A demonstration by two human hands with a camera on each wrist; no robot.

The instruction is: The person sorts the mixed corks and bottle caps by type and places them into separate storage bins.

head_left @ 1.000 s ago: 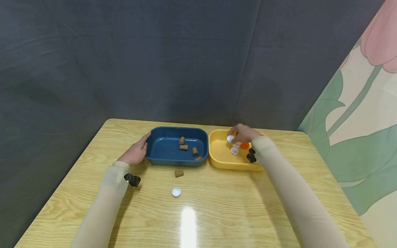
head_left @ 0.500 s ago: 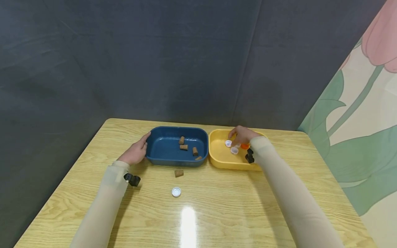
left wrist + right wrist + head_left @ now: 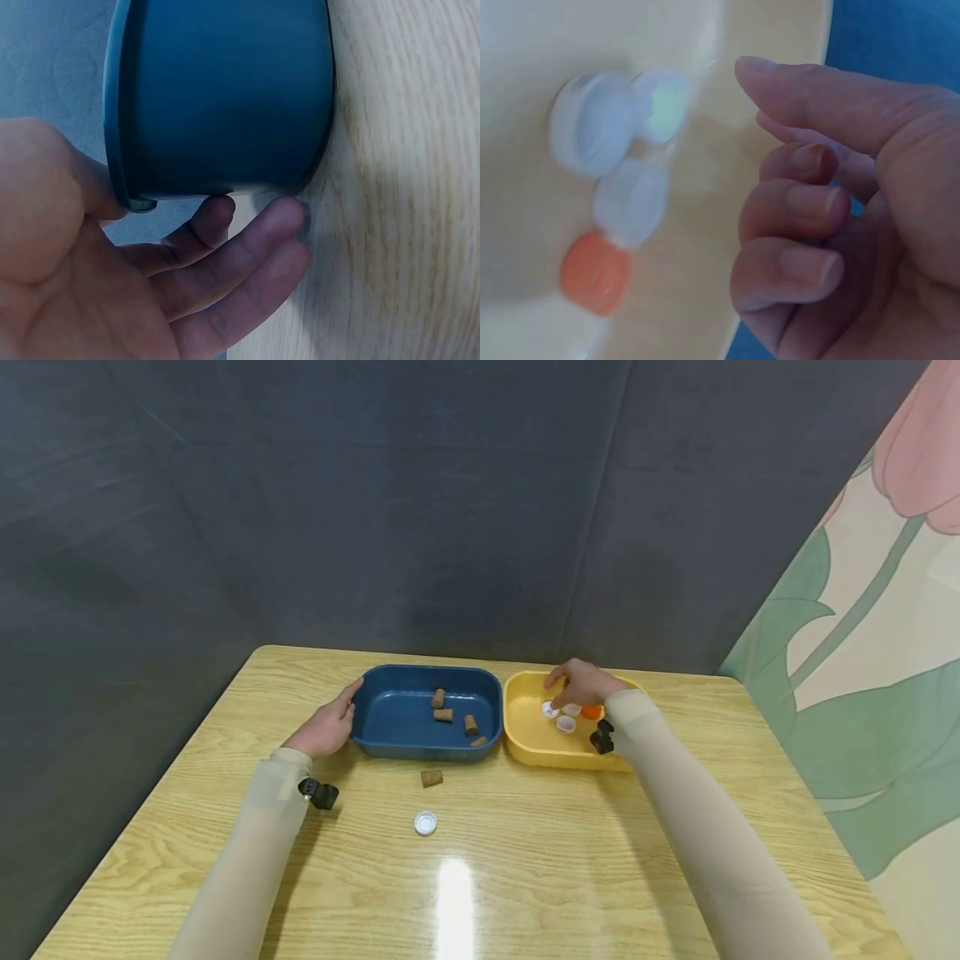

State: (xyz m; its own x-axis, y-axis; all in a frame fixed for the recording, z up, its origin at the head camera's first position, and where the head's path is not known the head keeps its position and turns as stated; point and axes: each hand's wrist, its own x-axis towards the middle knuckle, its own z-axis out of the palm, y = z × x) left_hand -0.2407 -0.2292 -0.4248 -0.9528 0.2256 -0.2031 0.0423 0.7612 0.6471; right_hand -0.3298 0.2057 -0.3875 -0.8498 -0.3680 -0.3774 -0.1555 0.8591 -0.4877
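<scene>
My left hand [image 3: 324, 728] holds the left end of a blue tray [image 3: 427, 753], thumb over the rim and fingers against the outside wall. In the left wrist view the thumb tip is hidden behind the tray's side. My right hand [image 3: 587, 683] is above the yellow tray [image 3: 525, 747], thumb and forefinger apart. A white bottle cap [image 3: 550, 710] lies just below the fingertips. Beside it lie a pale cap [image 3: 632, 201], a larger whitish cap [image 3: 592, 124] and an orange cap [image 3: 596, 274]. The right wrist view shows nothing in the loosely curled fingers.
Several corks [image 3: 443, 715] lie inside the blue tray. On the wooden table [image 3: 562, 877], a cork [image 3: 431, 778] and a white bottle cap [image 3: 425, 823] lie in front of it. Dark cloth [image 3: 412, 527] hangs behind the table; a flower-patterned surface [image 3: 885, 693] is at right.
My right hand has lowered the white bottle cap to the yellow tray's floor and let it go, its fingers now lifted off. My left hand has stayed on the blue tray.
</scene>
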